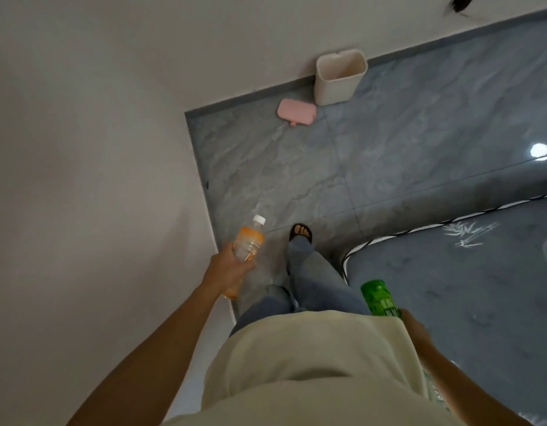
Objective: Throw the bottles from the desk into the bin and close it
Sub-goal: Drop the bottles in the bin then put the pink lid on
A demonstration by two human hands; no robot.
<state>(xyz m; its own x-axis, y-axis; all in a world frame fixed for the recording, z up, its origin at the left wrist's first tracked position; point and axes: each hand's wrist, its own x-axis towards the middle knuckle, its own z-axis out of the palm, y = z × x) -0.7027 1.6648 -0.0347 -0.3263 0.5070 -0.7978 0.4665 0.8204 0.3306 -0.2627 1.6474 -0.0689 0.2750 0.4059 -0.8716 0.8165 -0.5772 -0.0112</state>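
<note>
My left hand [227, 269] grips a clear bottle with an orange label and white cap [247, 241], held out over the floor near the wall. My right hand [415, 325] holds a green bottle [378, 298] low beside my hip, partly hidden by my shirt. Ahead, against the far wall, stands a cream bin [335, 87], open, its inside looking empty. Its pink lid [296, 112] lies flat on the floor just left of the bin.
White walls run along the left and the back. The grey tiled floor [297, 179] stretches between me and the bin. A grey mattress [466, 272] with dark piping fills the right side. My sandalled foot [301, 233] steps forward.
</note>
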